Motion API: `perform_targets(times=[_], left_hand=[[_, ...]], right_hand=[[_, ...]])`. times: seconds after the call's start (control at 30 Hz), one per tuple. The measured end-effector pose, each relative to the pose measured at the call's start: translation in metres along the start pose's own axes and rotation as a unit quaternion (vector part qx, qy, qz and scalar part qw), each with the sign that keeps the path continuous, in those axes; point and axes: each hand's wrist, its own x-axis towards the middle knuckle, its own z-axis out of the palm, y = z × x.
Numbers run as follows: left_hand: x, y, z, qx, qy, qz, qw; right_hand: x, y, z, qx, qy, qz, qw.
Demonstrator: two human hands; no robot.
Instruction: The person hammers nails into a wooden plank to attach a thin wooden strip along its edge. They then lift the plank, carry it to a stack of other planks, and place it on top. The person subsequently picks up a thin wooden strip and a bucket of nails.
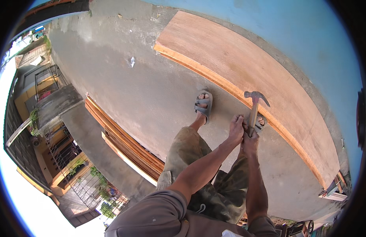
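Right hand: closed around the hammer, low on its handle.
Left hand: your fingertips bunch beside it; I cannot tell on what.
Hammer: long axis away from you, claw rightward, head visually overlapping the wooden panel.

There is one hammer, right of the centre. The hands are two: one left hand and one right hand. I count two grey sandals, one near the centre and one more to the right, partly hidden. One large wooden panel is in the upper right. One stack of planks is at left; its planks cannot be counted exactly.
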Motion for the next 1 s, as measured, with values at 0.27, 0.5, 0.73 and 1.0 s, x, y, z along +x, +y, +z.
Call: perform_targets(times=[0.27,0.5,0.73,1.0], left_hand=[[0.047,0.086,-0.013,-0.232,-0.02,-0.197,0.952],[0.094,0.165,-0.081,-0.258,-0.072,-0.221,0.938],[0.095,0.219,-0.099,-0.185,-0.023,-0.114,0.976],[0.138,0.264,-0.133,-0.214,0.008,-0.023,0.977]], right_hand=[[0.013,-0.059,0.062,0.028,0.03,-0.006,0.999],[0.038,-0.056,0.147,0.042,0.026,0.02,0.999],[0.048,-0.076,0.216,0.118,0.017,0.004,0.993],[0.057,-0.089,0.234,0.07,0.01,-0.047,0.996]])
